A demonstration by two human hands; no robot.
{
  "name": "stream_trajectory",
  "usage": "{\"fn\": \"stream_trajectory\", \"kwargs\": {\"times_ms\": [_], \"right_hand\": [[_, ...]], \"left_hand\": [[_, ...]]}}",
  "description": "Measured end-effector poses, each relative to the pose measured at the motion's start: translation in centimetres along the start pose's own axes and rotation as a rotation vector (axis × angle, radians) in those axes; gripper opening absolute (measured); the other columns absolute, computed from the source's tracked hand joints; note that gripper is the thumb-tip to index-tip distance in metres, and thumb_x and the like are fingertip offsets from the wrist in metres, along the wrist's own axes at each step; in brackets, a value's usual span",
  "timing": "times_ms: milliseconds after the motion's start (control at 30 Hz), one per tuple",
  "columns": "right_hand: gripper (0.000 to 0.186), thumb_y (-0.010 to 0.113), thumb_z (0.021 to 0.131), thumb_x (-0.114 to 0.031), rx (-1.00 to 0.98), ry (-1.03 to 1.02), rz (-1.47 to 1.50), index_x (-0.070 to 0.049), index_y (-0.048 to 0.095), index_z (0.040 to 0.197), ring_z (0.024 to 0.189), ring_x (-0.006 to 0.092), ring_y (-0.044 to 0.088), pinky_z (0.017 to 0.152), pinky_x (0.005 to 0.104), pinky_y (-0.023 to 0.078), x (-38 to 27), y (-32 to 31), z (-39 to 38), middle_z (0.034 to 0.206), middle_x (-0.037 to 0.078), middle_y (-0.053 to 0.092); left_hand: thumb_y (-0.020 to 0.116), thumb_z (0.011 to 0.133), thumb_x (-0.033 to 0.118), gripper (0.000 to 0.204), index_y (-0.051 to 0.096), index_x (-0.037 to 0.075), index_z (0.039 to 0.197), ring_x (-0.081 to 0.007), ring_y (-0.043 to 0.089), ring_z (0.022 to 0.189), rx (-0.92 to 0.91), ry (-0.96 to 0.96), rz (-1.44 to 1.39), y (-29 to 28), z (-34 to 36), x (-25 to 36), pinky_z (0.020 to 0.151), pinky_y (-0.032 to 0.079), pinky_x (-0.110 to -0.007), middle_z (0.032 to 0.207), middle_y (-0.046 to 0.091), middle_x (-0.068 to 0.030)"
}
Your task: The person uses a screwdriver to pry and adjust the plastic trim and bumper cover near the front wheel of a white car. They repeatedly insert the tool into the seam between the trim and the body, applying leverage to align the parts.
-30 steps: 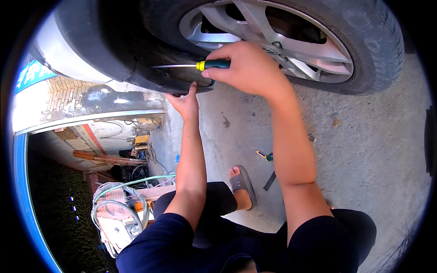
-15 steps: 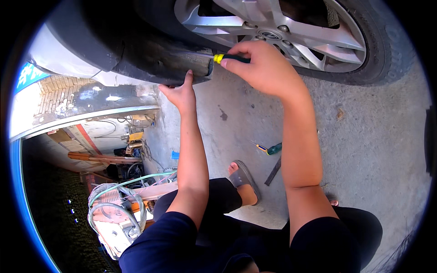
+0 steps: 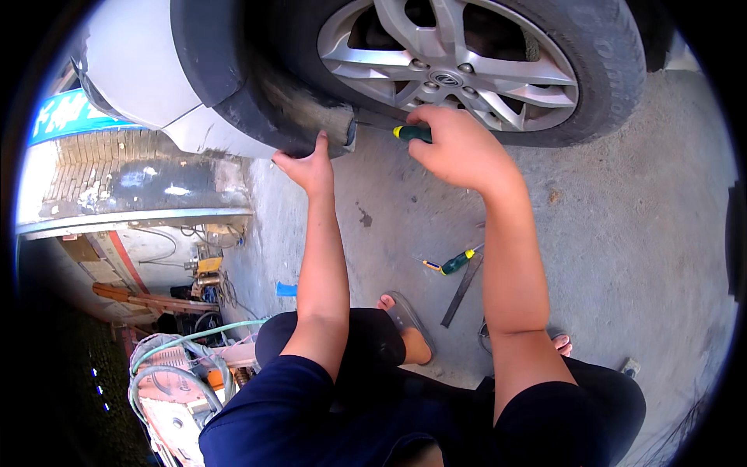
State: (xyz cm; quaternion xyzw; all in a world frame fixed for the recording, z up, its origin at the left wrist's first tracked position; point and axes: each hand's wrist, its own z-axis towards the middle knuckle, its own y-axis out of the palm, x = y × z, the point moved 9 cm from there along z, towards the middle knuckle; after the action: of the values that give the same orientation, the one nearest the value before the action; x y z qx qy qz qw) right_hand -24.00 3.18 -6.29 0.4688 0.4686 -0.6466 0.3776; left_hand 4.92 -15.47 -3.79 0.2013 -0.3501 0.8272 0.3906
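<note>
A person crouching on a concrete floor [image 3: 389,249] works at a car's wheel arch with both hands engaged. At 1 o'clock, the right hand [image 3: 459,148] is wrapped firmly around the green handle of a yellow-collared screwdriver [image 3: 415,135], its thin shaft pointing toward 9 o'clock at the free end of the dark wheel-arch edge [image 3: 333,142], at 11 o'clock. Whether the tip touches that edge is too small to tell. Between 10 and 11 o'clock, the left hand [image 3: 313,167] pinches the edge, thumb against its inner face and fingers underneath, partly hidden.

Above the right hand, toward 1 o'clock, a silver alloy wheel [image 3: 447,80] sits mounted in its tire [image 3: 611,86]. The work appears to be midway: the edge is attached to the pale body panel [image 3: 144,66] at 10 o'clock, and no removed part can be made out. What remains inside the arch is lost in shadow.

Between 3 and 4 o'clock on the floor lie a second green-and-yellow screwdriver [image 3: 456,263] and, just beside it, a slimmer yellow-handled tool [image 3: 432,266]; a dark flat bar [image 3: 461,294] rests at 4 o'clock, near a sandaled foot [image 3: 408,331].
</note>
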Motion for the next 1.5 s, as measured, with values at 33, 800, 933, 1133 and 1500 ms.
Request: {"fn": "stream_trajectory", "kwargs": {"times_ms": [33,800,933,1133,1500], "right_hand": [[0.043,0.068,0.085,-0.024,0.043,-0.020,0.027,0.004,0.068,0.117,0.102,0.0396,0.069,0.090,0.0425,0.053,-0.2,-0.5,-0.2,0.109,0.024,0.073],[0.036,0.068,0.086,-0.021,-0.025,-0.135,0.245,-0.001,0.068,0.115,0.080,0.0230,0.067,0.075,0.0353,0.051,-0.1,-1.8,1.5,0.089,0.013,0.070],[0.035,0.070,0.082,-0.021,-0.035,-0.245,0.183,-0.002,0.069,0.111,0.082,0.0357,0.068,0.075,0.0403,0.054,-2.6,-2.1,1.0,0.089,0.019,0.071],[0.035,0.084,0.076,-0.026,0.050,-0.277,0.189,-0.001,0.070,0.097,0.076,0.0263,0.068,0.071,0.0361,0.053,-8.1,-4.0,0.9,0.082,0.015,0.070],[0.036,0.069,0.095,-0.032,-0.022,-0.638,0.477,-0.002,0.049,0.102,0.046,0.0102,0.046,0.039,0.0236,0.040,-27.7,4.2,1.1,0.072,0.007,0.054]], "left_hand": [[0.094,0.070,0.021,0.074,0.045,-0.005,0.119,-0.0308,0.052,0.111,0.002,-0.006,-0.006,0.1,-0.2,0.1,0.101,0.043,-0.041,0.119,0.049,-0.0184],[0.096,0.072,0.025,0.073,0.050,-0.001,0.122,-0.0150,0.053,0.091,-0.160,-0.043,0.060,-0.1,-0.5,2.1,0.083,0.047,-0.030,0.107,0.059,-0.0077],[0.096,0.068,0.037,0.076,0.050,-0.001,0.115,-0.0199,0.048,0.100,-0.188,-0.074,0.216,-1.5,-0.1,1.1,0.090,0.045,-0.036,0.107,0.055,-0.0086],[0.083,0.086,0.036,0.055,0.054,0.000,0.116,-0.0185,0.053,0.099,-0.163,-0.196,-0.118,-3.2,0.3,-1.7,0.092,0.045,-0.034,0.106,0.059,-0.0062],[0.025,0.111,0.041,0.059,0.062,-0.002,0.092,-0.0198,0.053,0.085,0.137,-0.459,-0.736,-0.9,-1.4,-4.9,0.082,0.042,-0.034,0.091,0.063,-0.0092]]}}
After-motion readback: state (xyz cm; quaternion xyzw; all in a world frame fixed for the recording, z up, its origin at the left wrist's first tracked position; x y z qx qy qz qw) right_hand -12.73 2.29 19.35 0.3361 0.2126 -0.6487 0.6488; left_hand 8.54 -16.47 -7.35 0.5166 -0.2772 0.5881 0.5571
